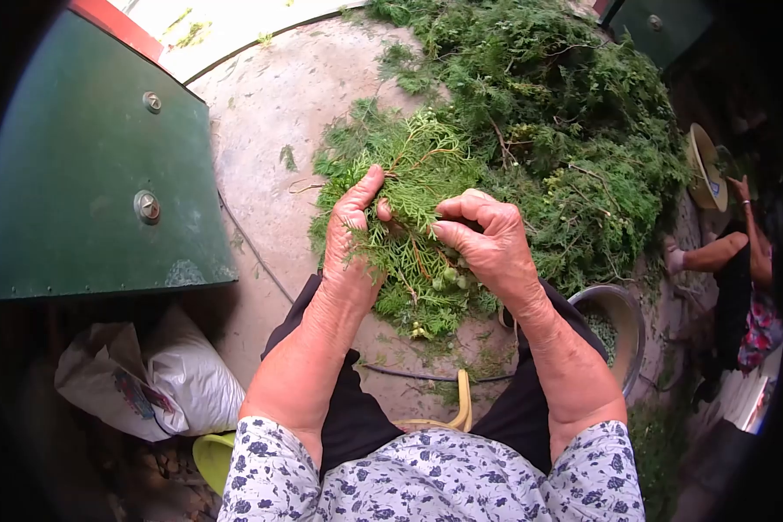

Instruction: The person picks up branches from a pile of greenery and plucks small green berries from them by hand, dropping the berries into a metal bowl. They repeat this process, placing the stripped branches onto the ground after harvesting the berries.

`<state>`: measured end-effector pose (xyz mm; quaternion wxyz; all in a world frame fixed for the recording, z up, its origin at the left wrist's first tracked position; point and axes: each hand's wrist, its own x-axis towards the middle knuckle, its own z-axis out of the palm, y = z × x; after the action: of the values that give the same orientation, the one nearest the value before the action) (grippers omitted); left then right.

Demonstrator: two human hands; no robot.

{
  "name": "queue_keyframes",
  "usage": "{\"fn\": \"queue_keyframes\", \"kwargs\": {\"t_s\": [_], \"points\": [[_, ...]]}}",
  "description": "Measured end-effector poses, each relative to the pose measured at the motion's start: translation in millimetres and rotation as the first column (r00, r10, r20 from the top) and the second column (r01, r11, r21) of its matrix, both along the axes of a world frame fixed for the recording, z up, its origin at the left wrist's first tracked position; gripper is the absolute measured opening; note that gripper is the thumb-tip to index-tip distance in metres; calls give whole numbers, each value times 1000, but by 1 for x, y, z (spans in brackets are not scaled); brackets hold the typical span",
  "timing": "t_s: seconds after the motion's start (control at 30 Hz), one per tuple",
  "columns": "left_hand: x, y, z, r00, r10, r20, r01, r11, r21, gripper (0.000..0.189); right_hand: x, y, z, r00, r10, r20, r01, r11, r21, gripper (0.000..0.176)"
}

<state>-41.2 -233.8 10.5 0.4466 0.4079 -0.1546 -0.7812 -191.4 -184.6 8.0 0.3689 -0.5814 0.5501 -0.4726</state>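
Note:
My left hand (354,230) is closed around a green arborvitae sprig (426,165), its flat leafy fans spreading above and below the fingers. On the right, my right hand (487,239) is pinched, thumb against forefinger, at the edge of that foliage. Whatever sits between those fingertips is too small to make out. A few pale green cones (448,277) show among the leaves just below the right hand. Loose cut foliage (418,313) lies on the floor beneath both hands.
A big heap of cut branches (574,130) fills the far right. Beside my right knee stands a metal basin (637,335) with small green pieces inside. A green metal door (87,174) and white sacks (191,374) are at left. Another person (739,261) sits right, near a tan basin (703,165).

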Motion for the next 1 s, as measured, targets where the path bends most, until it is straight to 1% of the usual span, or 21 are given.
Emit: {"fn": "queue_keyframes", "kwargs": {"t_s": [0.03, 0.07, 0.13, 0.17, 0.2, 0.27, 0.3, 0.33, 0.37, 0.4, 0.43, 0.47, 0.53, 0.63, 0.67, 0.73, 0.8, 0.87, 0.9, 0.97, 1.0], "points": [[2, -1, 1, 1000, 4, -18, -4, 1000, 15, 26, -1, 0, 2, 998, 33, 60, -38, 996, 84, 17], [5, -1, 4, 1000, 8, -17, -7, 1000, 14, 26, -2, 2, 8, 998, 36, 61, -41, 996, 83, 17], [10, 0, 11, 991, 128, -46, -129, 991, -19, 30, -9, 6, 21, 927, -68, 369, -63, 941, 334, 13], [15, -7, 6, 995, 87, -51, -90, 995, -52, 30, -13, 6, 20, 892, -97, 441, -69, 935, 347, 13], [17, -8, 4, 995, 88, -49, -91, 994, -55, 30, -19, 4, 13, 795, -83, 601, -162, 926, 341, 14], [18, -9, 0, 992, 127, 22, -125, 989, -84, 27, -27, 1, 6, 603, -100, 792, -224, 931, 288, 15], [17, -10, -4, 992, 125, -21, -126, 987, -95, 24, -29, -1, 7, 603, -102, 791, -219, 932, 288, 15], [18, -10, -7, 992, 121, -22, -123, 988, -96, 24, -31, -2, 9, 534, -83, 841, -212, 950, 228, 16], [20, -9, -12, 995, 101, -17, -102, 972, -210, 20, -33, -3, 11, 463, -59, 884, -199, 966, 168, 17], [22, -8, -18, 997, 80, -11, -79, 944, -321, 24, -36, -4, 9, 466, -59, 883, -193, 967, 166, 17], [26, -7, -26, 997, 82, 1, -75, 917, -393, 51, -38, -5, 5, 460, -71, 885, -182, 968, 172, 18], [28, -8, -33, 997, 76, -2, -71, 916, -394, 51, -41, -5, 2, 454, -84, 887, -171, 969, 179, 18], [30, -9, -34, 999, 38, -27, -46, 891, -452, 70, -40, -4, 2, 511, -135, 849, -143, 961, 239, 16], [31, -11, -30, 1000, 7, -8, -10, 908, -420, 70, -40, -3, -2, 703, -115, 702, -148, 941, 303, 17], [30, -11, -28, 1000, -4, 12, 9, 914, -407, 71, -39, -2, -1, 703, -117, 702, -147, 941, 304, 17], [27, -8, -28, 999, -4, -40, -13, 907, -421, 64, -32, 1, 4, 821, -145, 553, -108, 911, 399, 17], [24, -7, -27, 996, -4, -90, -36, 900, -433, 58, -29, 1, 4, 844, -132, 520, -115, 902, 416, 19], [21, -9, -25, 993, -23, -113, -21, 928, -372, 39, -25, 0, 4, 900, -131, 416, -59, 909, 413, 24], [22, -12, -26, 993, -24, -113, -20, 929, -371, 39, -24, -1, 1, 918, -112, 381, -50, 919, 391, 27], [26, -18, -30, 953, -170, -250, 91, 951, -297, 27, -22, -4, -4, 931, -85, 355, -62, 922, 382, 24], [25, -16, -29, 954, -169, -249, 92, 951, -295, 27, -22, -4, -5, 943, -55, 329, -76, 925, 372, 22]]}}
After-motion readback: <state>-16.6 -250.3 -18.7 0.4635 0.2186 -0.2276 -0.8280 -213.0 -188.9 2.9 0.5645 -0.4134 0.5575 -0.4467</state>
